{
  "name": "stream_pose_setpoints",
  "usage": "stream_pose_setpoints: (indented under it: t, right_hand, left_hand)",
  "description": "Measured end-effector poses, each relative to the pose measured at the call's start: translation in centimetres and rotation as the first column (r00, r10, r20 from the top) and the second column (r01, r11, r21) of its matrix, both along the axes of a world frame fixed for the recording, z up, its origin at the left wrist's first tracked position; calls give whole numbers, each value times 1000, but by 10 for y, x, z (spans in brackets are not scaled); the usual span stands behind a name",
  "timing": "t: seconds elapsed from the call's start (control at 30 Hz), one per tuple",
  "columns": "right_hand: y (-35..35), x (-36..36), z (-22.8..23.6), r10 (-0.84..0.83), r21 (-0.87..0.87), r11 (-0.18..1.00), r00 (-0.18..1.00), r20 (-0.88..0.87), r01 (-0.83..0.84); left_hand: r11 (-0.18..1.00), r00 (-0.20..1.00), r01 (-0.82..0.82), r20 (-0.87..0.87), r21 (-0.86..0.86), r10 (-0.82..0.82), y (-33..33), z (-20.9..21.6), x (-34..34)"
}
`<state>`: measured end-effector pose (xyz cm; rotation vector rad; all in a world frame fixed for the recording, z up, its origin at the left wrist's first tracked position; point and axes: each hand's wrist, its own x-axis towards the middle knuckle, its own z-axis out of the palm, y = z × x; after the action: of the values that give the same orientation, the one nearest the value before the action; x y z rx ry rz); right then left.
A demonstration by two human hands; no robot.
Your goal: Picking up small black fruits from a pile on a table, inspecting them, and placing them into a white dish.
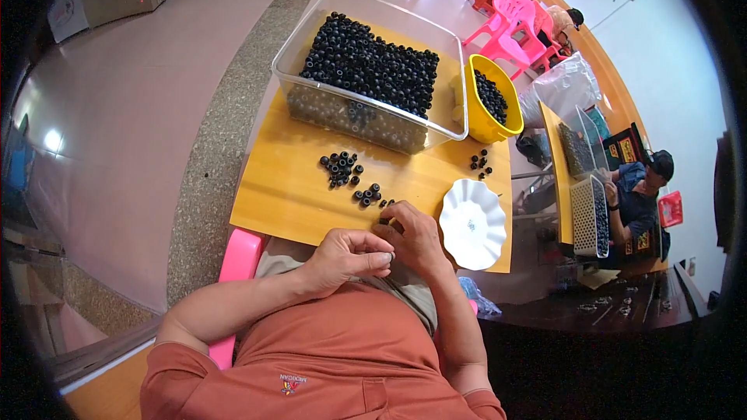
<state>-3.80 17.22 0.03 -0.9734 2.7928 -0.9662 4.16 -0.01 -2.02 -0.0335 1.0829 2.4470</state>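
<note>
Hanging close together by the six-o'clock edge of the table (420, 179), the left hand (338, 260) was pinched, the right hand (414, 233) curled (contents unclear), loose black beads (340, 169) lay at eleven, bare wood (284, 187) spread at ten.

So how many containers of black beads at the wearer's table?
2: a clear bin toward the back of the table, and a yellow tub just right of it. No others visible there.
</note>
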Motion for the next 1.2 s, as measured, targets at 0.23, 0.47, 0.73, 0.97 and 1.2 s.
stream_pose_setpoints:
  t: [0.23,0.47,0.73,0.97,1.2]
  right_hand:
    - [5,-3,-9,-7,-202,979,1000,-2,7]
    - [8,-2,-6,-36,-215,976,999,6,36]
    - [9,-2,-3,-51,-241,967,988,146,85]
    - [11,-1,-5,-69,-289,949,978,198,126]
    - [13,-3,3,-13,-217,975,985,173,51]
  left_hand:
    - [1000,1000,3,-5,-2,-3,0,2,0]
    - [1000,1000,-16,-11,11,16,0,-1,-1]
    - [999,999,-42,-18,0,42,-1,1,-2]
    - [998,998,-57,5,4,57,-1,0,-3]
    - [995,993,-100,61,28,98,-1,-2,-3]
